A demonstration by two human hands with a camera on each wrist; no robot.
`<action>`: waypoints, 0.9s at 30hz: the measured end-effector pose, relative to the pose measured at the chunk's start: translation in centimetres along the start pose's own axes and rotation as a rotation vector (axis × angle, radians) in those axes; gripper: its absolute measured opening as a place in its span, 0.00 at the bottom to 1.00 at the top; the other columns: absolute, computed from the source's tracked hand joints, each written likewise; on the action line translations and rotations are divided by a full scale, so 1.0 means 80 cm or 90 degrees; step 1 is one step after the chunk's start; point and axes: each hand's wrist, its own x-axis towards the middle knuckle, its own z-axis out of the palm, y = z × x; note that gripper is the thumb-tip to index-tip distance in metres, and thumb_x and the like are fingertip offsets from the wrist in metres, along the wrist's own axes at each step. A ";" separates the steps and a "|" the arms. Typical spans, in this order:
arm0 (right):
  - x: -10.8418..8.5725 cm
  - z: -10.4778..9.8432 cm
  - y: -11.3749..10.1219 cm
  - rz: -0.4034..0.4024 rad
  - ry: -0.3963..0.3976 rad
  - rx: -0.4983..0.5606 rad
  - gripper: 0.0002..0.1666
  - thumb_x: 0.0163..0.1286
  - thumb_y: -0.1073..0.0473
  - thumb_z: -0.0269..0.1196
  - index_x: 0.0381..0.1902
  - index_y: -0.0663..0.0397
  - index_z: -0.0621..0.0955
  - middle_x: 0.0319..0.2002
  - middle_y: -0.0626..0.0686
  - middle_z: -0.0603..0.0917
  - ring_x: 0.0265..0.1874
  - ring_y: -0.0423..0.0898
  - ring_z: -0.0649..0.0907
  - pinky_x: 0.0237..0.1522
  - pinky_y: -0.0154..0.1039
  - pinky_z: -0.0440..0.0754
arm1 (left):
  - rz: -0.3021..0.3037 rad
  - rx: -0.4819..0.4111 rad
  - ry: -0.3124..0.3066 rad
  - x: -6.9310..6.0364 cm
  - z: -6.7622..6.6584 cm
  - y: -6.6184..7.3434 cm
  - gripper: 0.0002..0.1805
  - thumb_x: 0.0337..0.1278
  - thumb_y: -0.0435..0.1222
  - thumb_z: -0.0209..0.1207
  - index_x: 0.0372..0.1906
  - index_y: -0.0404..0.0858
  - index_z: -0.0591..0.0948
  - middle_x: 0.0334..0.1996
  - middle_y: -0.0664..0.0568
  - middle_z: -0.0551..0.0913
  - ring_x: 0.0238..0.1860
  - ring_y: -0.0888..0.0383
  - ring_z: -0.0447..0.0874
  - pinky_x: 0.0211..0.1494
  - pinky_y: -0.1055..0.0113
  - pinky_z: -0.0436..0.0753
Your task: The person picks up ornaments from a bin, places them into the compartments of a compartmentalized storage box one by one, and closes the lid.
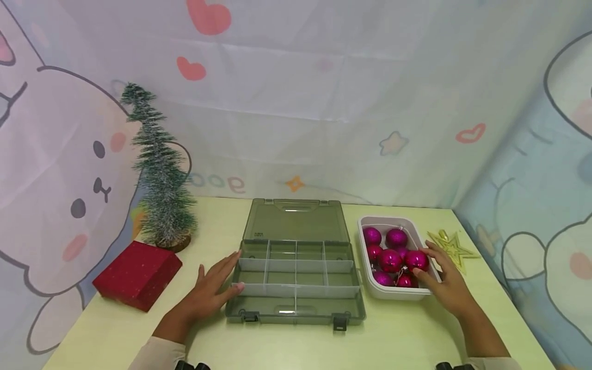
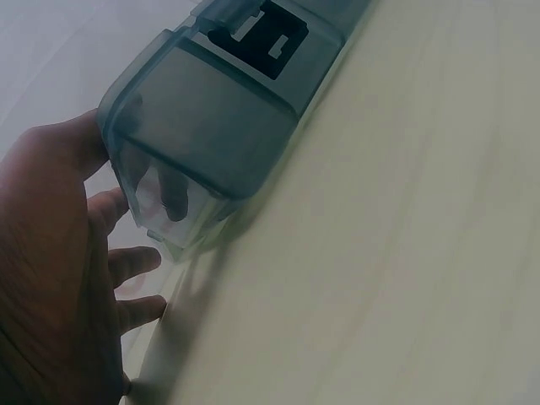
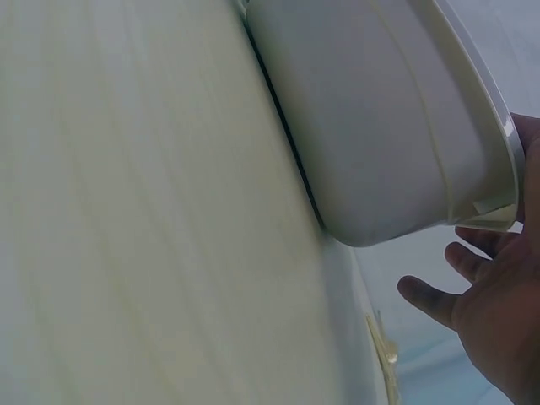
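A translucent grey-green compartment box (image 1: 296, 303) lies on the table with its lid (image 1: 296, 221) laid back. My left hand (image 1: 210, 293) touches the box's left side, thumb on the edge and fingers spread; the left wrist view shows the fingers (image 2: 139, 266) along the box's end wall. To the right, a white plastic tub (image 1: 393, 293) holds several magenta Christmas balls (image 1: 390, 260), some glossy, some glittery. My right hand (image 1: 446, 285) is at the tub's right rim, its thumb over the rim close to the balls. In the right wrist view, spread fingers (image 3: 430, 299) show beside the tub.
A gold star ornament (image 1: 455, 250) lies right of the tub, behind my right hand. A small artificial Christmas tree (image 1: 162, 174) stands at the back left, with a red box (image 1: 139, 275) in front of it. A printed cloth (image 1: 296, 103) hangs behind the table.
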 end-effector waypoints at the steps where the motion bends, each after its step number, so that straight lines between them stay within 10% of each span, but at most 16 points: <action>1: 0.000 -0.001 -0.001 -0.003 0.002 -0.011 0.30 0.78 0.61 0.70 0.73 0.60 0.76 0.84 0.68 0.62 0.82 0.74 0.62 0.68 0.81 0.74 | 0.000 0.002 0.002 0.000 0.000 0.000 0.43 0.81 0.50 0.59 0.90 0.45 0.56 0.87 0.38 0.59 0.85 0.25 0.57 0.73 0.09 0.31; 7: -0.001 -0.008 -0.009 -0.026 0.022 -0.019 0.27 0.80 0.59 0.68 0.73 0.56 0.78 0.85 0.59 0.63 0.80 0.27 0.61 0.63 0.19 0.72 | 0.000 -0.002 0.005 0.000 0.002 -0.002 0.42 0.81 0.50 0.59 0.90 0.44 0.57 0.87 0.37 0.60 0.85 0.24 0.57 0.73 0.09 0.30; 10: 0.000 -0.009 -0.014 -0.036 0.025 0.007 0.27 0.80 0.61 0.68 0.73 0.57 0.78 0.84 0.61 0.62 0.81 0.27 0.59 0.78 0.43 0.76 | 0.001 -0.006 0.004 0.000 0.001 0.000 0.43 0.81 0.50 0.59 0.90 0.44 0.57 0.87 0.36 0.60 0.85 0.24 0.57 0.73 0.09 0.30; 14: 0.004 -0.010 -0.023 -0.049 0.023 0.033 0.27 0.79 0.62 0.68 0.73 0.59 0.78 0.83 0.68 0.61 0.88 0.62 0.56 0.72 0.88 0.59 | 0.001 0.001 0.006 0.000 0.000 0.001 0.43 0.81 0.50 0.59 0.90 0.43 0.57 0.87 0.37 0.60 0.85 0.24 0.57 0.73 0.09 0.31; 17: 0.008 -0.009 -0.033 -0.053 0.033 0.026 0.27 0.77 0.62 0.70 0.71 0.59 0.79 0.83 0.68 0.62 0.84 0.75 0.56 0.71 0.90 0.56 | 0.000 0.002 0.005 -0.001 0.000 0.001 0.42 0.81 0.50 0.59 0.90 0.43 0.57 0.87 0.37 0.60 0.85 0.24 0.57 0.73 0.09 0.32; 27: 0.032 0.013 -0.090 -0.045 0.089 0.032 0.29 0.75 0.59 0.73 0.70 0.57 0.81 0.82 0.62 0.67 0.82 0.69 0.64 0.74 0.85 0.63 | 0.001 -0.009 0.002 -0.001 -0.001 0.001 0.42 0.82 0.49 0.59 0.90 0.44 0.57 0.87 0.37 0.60 0.86 0.27 0.56 0.73 0.10 0.31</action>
